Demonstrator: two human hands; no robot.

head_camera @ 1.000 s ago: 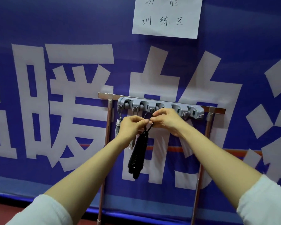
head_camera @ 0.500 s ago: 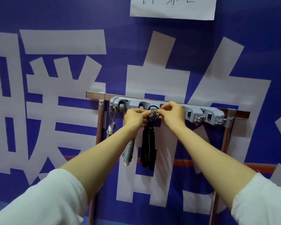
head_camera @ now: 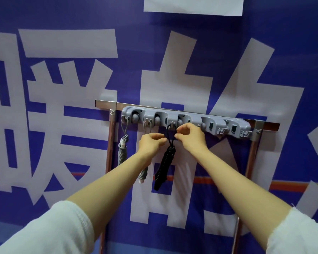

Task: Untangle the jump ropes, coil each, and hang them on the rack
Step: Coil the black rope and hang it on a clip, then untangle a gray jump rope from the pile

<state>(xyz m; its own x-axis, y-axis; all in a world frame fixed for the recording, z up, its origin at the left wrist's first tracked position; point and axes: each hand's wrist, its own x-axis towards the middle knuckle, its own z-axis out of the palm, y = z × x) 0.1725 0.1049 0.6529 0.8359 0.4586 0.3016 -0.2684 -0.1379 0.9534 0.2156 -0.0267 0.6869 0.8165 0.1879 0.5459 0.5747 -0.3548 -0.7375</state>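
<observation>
A grey plastic hook rack (head_camera: 187, 117) is fixed on a metal rail in front of me. A coiled black jump rope (head_camera: 164, 165) hangs by its loop from the third hook. My left hand (head_camera: 151, 143) pinches the left side of that loop and my right hand (head_camera: 190, 137) pinches the right side, just under the hook. A coiled grey jump rope (head_camera: 122, 151) hangs from the first hook. A second grey rope (head_camera: 142, 176) hangs from the second hook, mostly hidden behind my left forearm.
The rail rests on two copper-coloured posts (head_camera: 109, 149) against a blue banner with large white characters. Two hooks at the rack's right end (head_camera: 243, 132) hold nothing. A white paper sign (head_camera: 193, 5) is pinned above.
The camera has moved closer to the rack. Both hands have slid a little down from the hook, and the black rope's loop now hangs on the third hook.
</observation>
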